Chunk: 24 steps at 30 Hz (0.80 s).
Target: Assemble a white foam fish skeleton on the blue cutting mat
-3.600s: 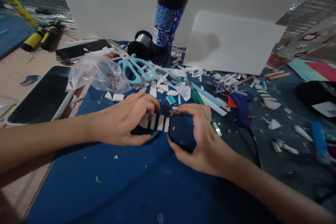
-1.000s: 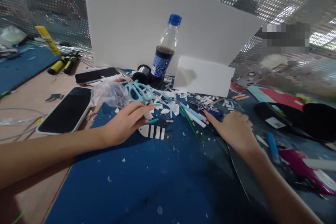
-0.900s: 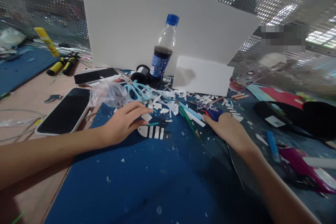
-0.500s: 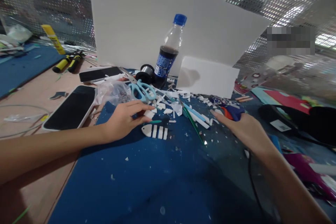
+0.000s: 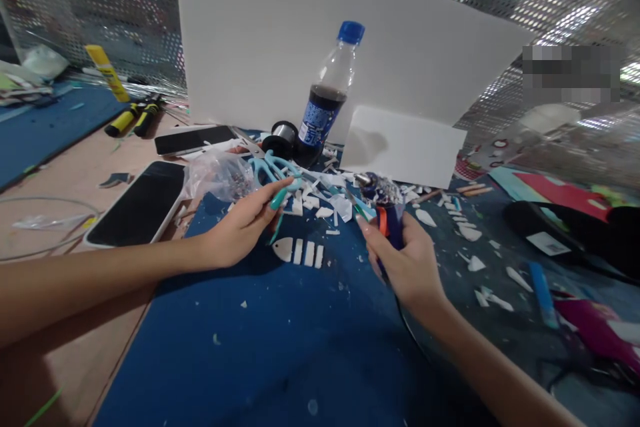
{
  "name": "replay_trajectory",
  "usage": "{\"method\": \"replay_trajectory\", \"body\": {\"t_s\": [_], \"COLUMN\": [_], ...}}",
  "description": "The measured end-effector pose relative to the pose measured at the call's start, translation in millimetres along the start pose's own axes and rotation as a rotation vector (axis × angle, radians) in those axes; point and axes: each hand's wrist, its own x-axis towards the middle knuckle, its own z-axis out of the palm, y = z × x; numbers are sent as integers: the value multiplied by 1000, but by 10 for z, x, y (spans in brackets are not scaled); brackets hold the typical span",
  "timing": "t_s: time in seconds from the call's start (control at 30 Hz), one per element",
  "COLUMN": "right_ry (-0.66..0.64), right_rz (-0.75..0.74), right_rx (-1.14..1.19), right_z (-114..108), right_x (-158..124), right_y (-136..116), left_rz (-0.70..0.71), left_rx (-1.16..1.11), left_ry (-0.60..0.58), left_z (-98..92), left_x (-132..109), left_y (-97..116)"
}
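Note:
My right hand (image 5: 407, 267) is wrapped round a blue glue gun (image 5: 387, 210) with an orange trigger, held above the blue mat (image 5: 260, 340) with its metal nozzle pointing up and to the left. My left hand (image 5: 240, 230) rests on the mat's left part, and its fingers pinch a small teal strip (image 5: 278, 199). Between the two hands, flat on the mat, lies a row of white cut pieces laid out in a fish shape (image 5: 300, 252). The gun's black cord runs back along my right forearm.
White scraps litter the mat beyond the hands. Light blue scissors (image 5: 270, 165), a clear plastic bag (image 5: 215, 177), a thread spool (image 5: 283, 139) and a cola bottle (image 5: 325, 100) stand behind. Two phones (image 5: 140, 203) lie left. A white card (image 5: 403, 147) leans at the back.
My right hand reached right, took hold of the glue gun and brought it in over the mat. My left hand picked the teal strip up off the mat.

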Motion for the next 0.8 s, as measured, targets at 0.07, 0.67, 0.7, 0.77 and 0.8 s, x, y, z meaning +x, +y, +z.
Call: {"method": "replay_trajectory", "body": {"t_s": [0.07, 0.67, 0.7, 0.77, 0.8], "right_ry": [-48, 177, 199, 249, 269], "right_rz": [63, -117, -149, -216, -248], "right_rx": [100, -201, -224, -272, -292], "right_z": [34, 45, 46, 49, 52], "right_x": [-23, 53, 47, 28, 14], "right_y": [52, 285, 282, 272, 267], "left_rz": [-89, -141, -113, -55, -23], "left_rx": [-140, 39, 58, 106, 143], "left_ry": [37, 133, 129, 113, 105], "left_z": [3, 17, 18, 19, 19], "left_x": [11, 55, 36, -2, -17], "left_y": [-4, 26, 41, 71, 85]}}
